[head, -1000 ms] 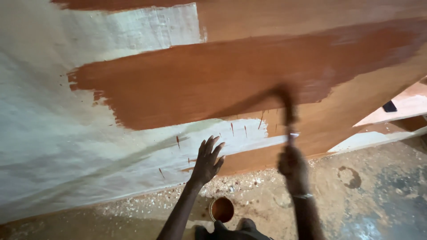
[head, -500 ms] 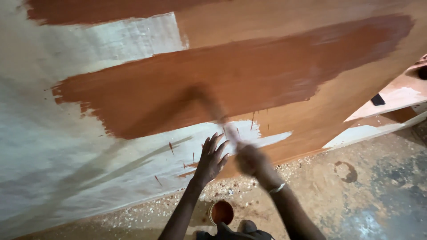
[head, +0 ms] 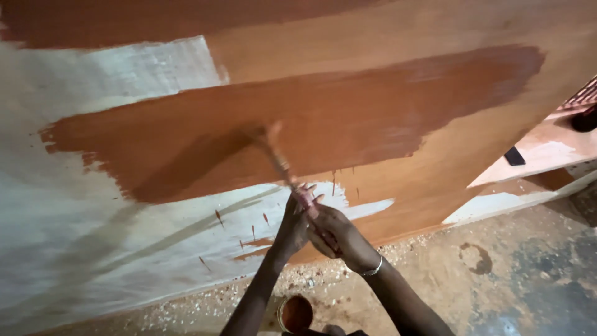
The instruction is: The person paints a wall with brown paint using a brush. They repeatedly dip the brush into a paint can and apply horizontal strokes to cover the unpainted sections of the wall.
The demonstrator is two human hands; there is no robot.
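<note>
Perhaps workshop: half-stained board (head: 373, 124), wood shavings (head: 217, 305).

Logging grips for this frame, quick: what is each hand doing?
Left hand: open, fingers spread against the board.
Right hand: closed on the paintbrush handle.

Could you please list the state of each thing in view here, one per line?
Wall: partly coated in brown paint, the lower left bare and pale, with drips.
Paintbrush: held by the handle, bristles against the wall, blurred.
Right hand: closed round the brush handle.
Left hand: fingers spread, flat on the wall beside the handle.
Paint can: open, on the floor.
Floor: stained and dusty.
</note>
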